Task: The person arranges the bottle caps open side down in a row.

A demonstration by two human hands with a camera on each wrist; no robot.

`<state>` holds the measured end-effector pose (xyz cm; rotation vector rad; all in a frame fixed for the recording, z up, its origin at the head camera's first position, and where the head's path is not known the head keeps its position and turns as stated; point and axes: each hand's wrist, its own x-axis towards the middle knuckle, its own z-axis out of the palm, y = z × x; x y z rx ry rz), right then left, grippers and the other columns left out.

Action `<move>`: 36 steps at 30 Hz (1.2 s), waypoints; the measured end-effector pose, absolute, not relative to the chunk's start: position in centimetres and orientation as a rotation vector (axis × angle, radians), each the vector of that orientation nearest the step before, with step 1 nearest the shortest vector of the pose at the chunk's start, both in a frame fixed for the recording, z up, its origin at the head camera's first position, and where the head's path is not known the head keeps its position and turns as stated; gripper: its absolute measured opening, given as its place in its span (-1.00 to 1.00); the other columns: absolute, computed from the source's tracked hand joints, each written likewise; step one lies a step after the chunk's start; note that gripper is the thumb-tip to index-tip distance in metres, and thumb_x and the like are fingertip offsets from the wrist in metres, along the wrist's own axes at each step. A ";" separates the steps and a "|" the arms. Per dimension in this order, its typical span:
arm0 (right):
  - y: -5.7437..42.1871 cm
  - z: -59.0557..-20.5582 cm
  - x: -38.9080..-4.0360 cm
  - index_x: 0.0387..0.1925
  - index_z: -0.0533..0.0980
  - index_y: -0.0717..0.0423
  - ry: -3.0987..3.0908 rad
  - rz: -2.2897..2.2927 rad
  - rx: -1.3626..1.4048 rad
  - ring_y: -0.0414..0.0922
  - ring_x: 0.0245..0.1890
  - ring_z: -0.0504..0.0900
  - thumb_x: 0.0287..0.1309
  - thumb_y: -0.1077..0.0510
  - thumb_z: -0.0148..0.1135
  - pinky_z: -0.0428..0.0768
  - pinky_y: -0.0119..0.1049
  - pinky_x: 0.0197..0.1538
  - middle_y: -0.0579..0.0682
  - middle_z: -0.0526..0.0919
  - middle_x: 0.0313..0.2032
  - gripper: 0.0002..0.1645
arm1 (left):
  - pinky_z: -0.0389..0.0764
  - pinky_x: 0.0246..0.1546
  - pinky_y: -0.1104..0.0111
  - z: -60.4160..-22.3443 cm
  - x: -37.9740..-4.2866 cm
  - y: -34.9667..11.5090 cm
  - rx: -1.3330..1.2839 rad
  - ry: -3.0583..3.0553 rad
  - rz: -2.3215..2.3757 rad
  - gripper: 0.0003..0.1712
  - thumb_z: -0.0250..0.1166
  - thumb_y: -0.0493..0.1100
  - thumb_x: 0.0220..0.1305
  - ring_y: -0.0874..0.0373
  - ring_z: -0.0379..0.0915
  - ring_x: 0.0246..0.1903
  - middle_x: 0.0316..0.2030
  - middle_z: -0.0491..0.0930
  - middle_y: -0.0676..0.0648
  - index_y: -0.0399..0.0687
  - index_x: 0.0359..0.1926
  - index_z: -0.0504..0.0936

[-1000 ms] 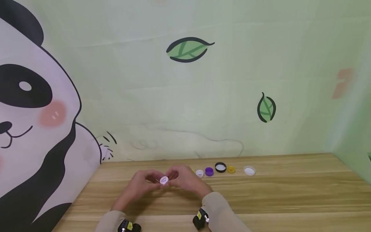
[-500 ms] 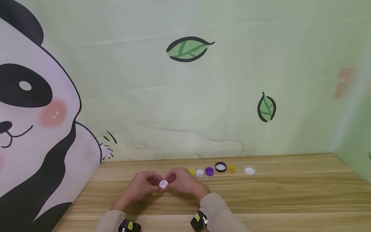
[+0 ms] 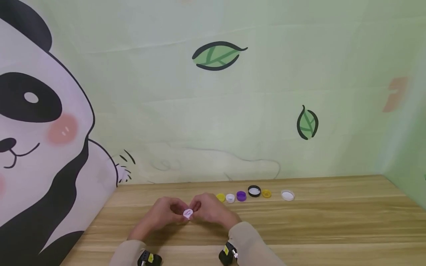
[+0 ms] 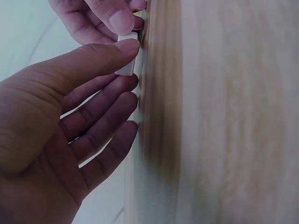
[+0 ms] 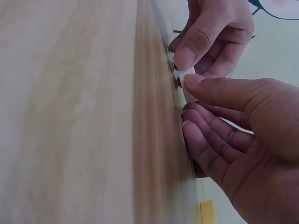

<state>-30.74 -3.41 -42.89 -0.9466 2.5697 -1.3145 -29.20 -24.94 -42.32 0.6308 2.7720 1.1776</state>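
A small white round cap (image 3: 188, 213) with reddish-purple print on its upper face is held between both hands, just above the wooden table. My left hand (image 3: 163, 212) pinches its left side with thumb and fingers. From the other side my right hand (image 3: 211, 210) pinches it too. Seen by the left wrist camera, the white cap (image 4: 125, 70) shows its pale side wall under the thumb tip. In the right wrist view the cap (image 5: 189, 96) is mostly covered by the two thumbs.
Along the table's back lie a yellow cap (image 3: 220, 197), a white cap (image 3: 230, 198), a purple cap (image 3: 241, 196), a black ring-shaped lid (image 3: 254, 196), an orange-yellow cap (image 3: 266, 193) and a clear-rimmed white lid (image 3: 287, 195). Behind them stands a green printed wall (image 3: 253, 122).
Both hands have come down slightly toward me with the white cap. Its printed face has turned and tilted a little. The yellow cap behind the right hand now shows more.
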 end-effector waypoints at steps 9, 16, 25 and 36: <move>-3.6 -42.9 -30.6 -0.26 0.72 0.23 2.597 -1.300 -0.959 -0.31 -0.39 0.59 0.05 0.38 0.60 0.61 -0.42 -0.20 -0.10 0.73 -0.41 -0.79 | 0.72 -0.12 0.19 -42.3 -29.2 -24.8 0.625 2.777 1.148 -0.72 0.65 -0.30 0.11 0.14 0.67 -0.23 -0.27 0.76 0.03 -0.13 -0.15 0.80; -3.7 -42.9 -30.5 -0.28 0.70 0.25 2.617 -1.290 -0.961 -0.33 -0.42 0.57 0.02 0.38 0.61 0.59 -0.44 -0.23 -0.09 0.73 -0.43 -0.77 | 0.73 -0.11 0.19 -42.2 -29.2 -24.8 0.633 2.774 1.125 -0.73 0.65 -0.31 0.12 0.15 0.68 -0.23 -0.26 0.76 0.03 -0.14 -0.15 0.80; -3.9 -43.2 -30.6 -0.31 0.68 0.25 2.632 -1.295 -0.968 -0.33 -0.42 0.56 -0.01 0.38 0.62 0.59 -0.45 -0.23 -0.09 0.72 -0.43 -0.76 | 0.73 -0.11 0.17 -42.1 -29.1 -24.7 0.657 2.786 1.113 -0.70 0.66 -0.32 0.09 0.13 0.68 -0.23 -0.26 0.77 0.01 -0.16 -0.14 0.80; -3.4 -42.9 -30.7 -0.24 0.69 0.22 2.582 -1.308 -0.924 -0.31 -0.36 0.60 0.08 0.30 0.61 0.61 -0.43 -0.17 -0.09 0.73 -0.37 -0.77 | 0.69 -0.12 0.29 -41.9 -29.2 -24.8 0.680 2.745 1.157 -0.65 0.67 -0.15 0.11 0.14 0.68 -0.21 -0.24 0.77 0.02 -0.17 -0.10 0.80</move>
